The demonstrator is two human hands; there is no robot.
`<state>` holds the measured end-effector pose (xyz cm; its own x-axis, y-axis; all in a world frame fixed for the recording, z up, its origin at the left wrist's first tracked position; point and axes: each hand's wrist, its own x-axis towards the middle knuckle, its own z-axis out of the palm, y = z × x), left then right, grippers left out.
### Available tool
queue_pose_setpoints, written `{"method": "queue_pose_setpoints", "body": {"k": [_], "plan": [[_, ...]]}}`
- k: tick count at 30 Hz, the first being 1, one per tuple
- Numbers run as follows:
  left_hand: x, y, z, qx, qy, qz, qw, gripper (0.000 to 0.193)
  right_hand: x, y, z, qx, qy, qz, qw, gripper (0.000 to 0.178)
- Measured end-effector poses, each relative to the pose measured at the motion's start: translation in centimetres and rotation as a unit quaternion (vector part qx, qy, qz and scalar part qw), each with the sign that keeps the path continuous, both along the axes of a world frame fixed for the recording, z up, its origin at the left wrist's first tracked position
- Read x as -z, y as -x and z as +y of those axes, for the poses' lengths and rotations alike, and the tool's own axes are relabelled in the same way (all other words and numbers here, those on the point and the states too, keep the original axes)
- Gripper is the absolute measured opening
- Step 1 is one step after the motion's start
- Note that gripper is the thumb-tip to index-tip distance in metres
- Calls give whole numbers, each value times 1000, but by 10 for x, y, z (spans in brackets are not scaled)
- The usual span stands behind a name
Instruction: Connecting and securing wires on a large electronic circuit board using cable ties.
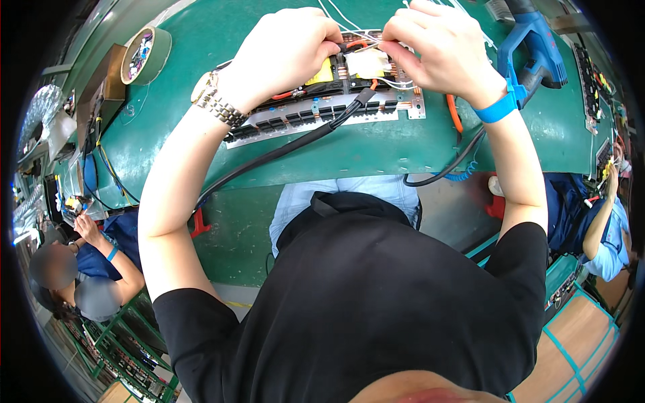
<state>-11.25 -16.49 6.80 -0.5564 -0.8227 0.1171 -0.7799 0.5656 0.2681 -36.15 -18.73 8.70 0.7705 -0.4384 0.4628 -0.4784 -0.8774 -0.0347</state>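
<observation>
Both my hands are at the far side of a long electronic assembly (316, 121), a metal plate with a row of black components along its near edge. My left hand (289, 50), wearing a metal watch, has its thumb and forefinger pinched together at a dark wire bundle; what they hold is partly hidden. Opposite, my right hand (440, 50), with a blue wrist strap (497, 107), pinches the end of a thin white strand (356, 28) above the same bundle. Between them lie a white pad (368, 64) and a yellow piece (322, 72). A thick black cable (289, 151) runs off the plate toward me.
A blue power tool (534, 57) lies right of my right hand on the green table (195, 47). At the far left stands a round tub (158, 57) of small parts. An orange-handled tool (455, 114) sits near the edge. Co-workers sit on both sides.
</observation>
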Motion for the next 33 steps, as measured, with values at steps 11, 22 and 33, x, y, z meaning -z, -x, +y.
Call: {"method": "queue_pose_setpoints", "body": {"k": [11, 22, 33], "plan": [[-14, 18, 16, 23, 41, 54, 997, 15, 28, -1, 20, 76, 0, -44, 996, 10], [14, 6, 5, 7, 75, 17, 997, 8, 35, -6, 22, 85, -50, -57, 993, 9], [-6, 9, 3, 43, 45, -38, 997, 12, 39, -3, 22, 82, -78, -70, 991, 12]]}}
